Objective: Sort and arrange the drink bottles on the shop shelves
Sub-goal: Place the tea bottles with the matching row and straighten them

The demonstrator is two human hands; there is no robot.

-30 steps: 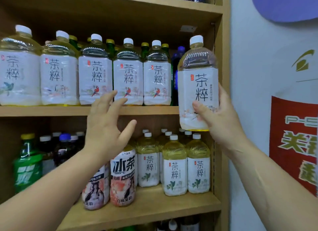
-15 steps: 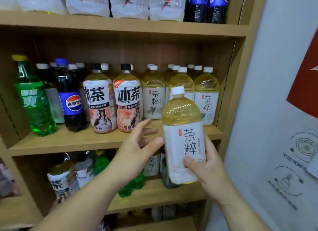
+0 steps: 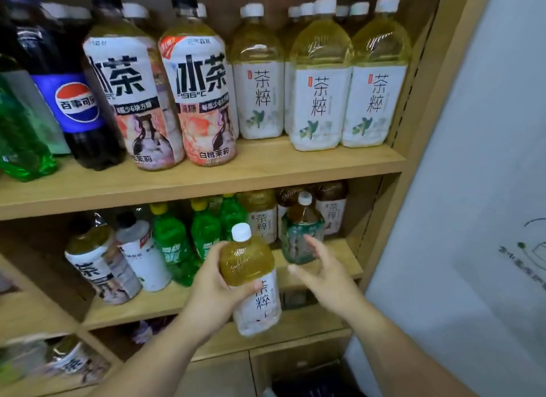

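My left hand [image 3: 211,293] grips a yellow tea bottle [image 3: 251,278] with a white cap and white label, held upright in front of the lower shelf [image 3: 334,251]. Just right of it, my right hand [image 3: 322,272] is open with fingers spread, touching nothing, near a teal-labelled brown tea bottle [image 3: 300,237] standing on that shelf. Matching yellow tea bottles [image 3: 319,80] stand in rows at the right of the upper shelf [image 3: 266,172].
The upper shelf also holds two iced-tea bottles [image 3: 201,83], a Pepsi bottle [image 3: 74,101] and a green soda bottle [image 3: 17,136]. Green soda bottles [image 3: 174,246] and more tea bottles [image 3: 97,266] fill the lower shelf. The shelf's side panel [image 3: 419,107] and a white wall [image 3: 478,189] stand at right.
The view has dropped down the shelves. The yellow tea bottle came down from the top shelf and passed from my right hand to my left; my right hand has let go and opened.
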